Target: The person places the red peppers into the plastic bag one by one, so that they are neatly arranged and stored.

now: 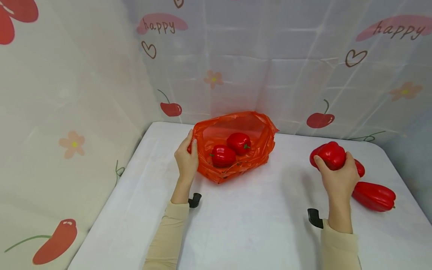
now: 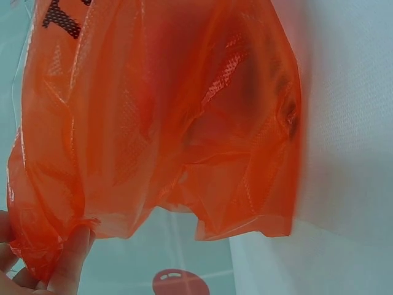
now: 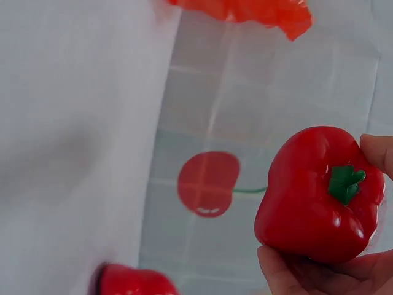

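- Beige sleeves lie nearest the camera.
- Right hand grips a red pepper above the table; glossy skin might slip if the hold loosens.
- Left hand pinches the orange bag, 2 peppers inside; letting go could sag its mouth.
- Long pepper near the right hand might roll if knocked.

From here I see a curtained booth, room type unclear, with sheets printed with cherries and "happy" enclosing a white tabletop.
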Motion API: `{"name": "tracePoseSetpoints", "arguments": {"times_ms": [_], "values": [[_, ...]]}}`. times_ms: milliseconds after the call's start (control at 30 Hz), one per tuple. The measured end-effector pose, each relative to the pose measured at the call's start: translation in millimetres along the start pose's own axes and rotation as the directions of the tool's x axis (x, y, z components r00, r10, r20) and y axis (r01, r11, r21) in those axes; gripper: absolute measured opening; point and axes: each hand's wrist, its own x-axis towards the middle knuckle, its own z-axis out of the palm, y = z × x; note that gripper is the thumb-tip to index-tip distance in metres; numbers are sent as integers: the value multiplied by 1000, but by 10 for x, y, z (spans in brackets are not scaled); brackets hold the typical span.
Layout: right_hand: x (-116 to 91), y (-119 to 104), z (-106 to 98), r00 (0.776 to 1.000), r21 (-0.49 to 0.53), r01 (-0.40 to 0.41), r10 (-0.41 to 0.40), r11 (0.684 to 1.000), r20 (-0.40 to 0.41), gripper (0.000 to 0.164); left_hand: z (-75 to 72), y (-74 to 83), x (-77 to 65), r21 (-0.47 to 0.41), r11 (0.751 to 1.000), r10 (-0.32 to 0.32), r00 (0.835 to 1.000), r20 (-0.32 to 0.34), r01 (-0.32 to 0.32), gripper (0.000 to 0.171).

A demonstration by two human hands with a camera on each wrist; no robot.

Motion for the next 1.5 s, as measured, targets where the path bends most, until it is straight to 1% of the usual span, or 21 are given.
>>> {"name": "tracePoseSetpoints", "arguments": {"times_ms": [167, 300, 400, 500, 600, 733, 867, 1100, 1267, 1433, 1500], "values": [[-4, -284, 98, 993, 84, 116, -115, 990, -9, 77, -1, 1, 21, 1, 1000, 6, 1000, 2, -6, 36], [-18, -531, 209, 971, 138, 238, -239, 961, -12, 75, -1, -3, 28, 2, 1000, 6, 1000, -2, -6, 35], [-45, -718, 300, 944, 173, 324, -329, 930, -3, 75, 0, -1, 32, 0, 1000, 12, 1000, -10, -12, 35], [-78, -873, 408, 918, 196, 383, -395, 903, 25, 77, 0, 7, 38, 0, 1000, 15, 1000, -15, -15, 34], [-110, -979, 547, 888, 213, 436, -457, 874, 57, 78, 1, 15, 45, 2, 1000, 15, 1000, -16, -14, 34], [-174, -1072, 741, 848, 254, 480, -518, 840, 112, 77, -6, 29, 49, 1, 1000, 8, 1000, -10, -8, 35], [-240, -1129, 923, 820, 257, 488, -539, 834, 194, 77, -14, 32, 49, -3, 1000, 5, 1000, -9, -5, 35], [-304, -1150, 1182, 797, 183, 483, -516, 856, 314, 82, -17, 13, 37, -6, 1000, 4, 1000, -5, -5, 35], [-340, -1118, 1296, 770, 160, 498, -519, 852, 371, 83, -23, 2, 31, -9, 1000, -4, 1000, -7, 4, 35], [-365, -1095, 1375, 750, 150, 505, -519, 850, 411, 82, -30, -7, 31, -5, 1000, -10, 1000, -5, 10, 35], [-373, -1087, 1403, 738, 148, 512, -521, 846, 428, 81, -33, -13, 30, -6, 1000, -9, 1000, -9, 9, 35]]}}
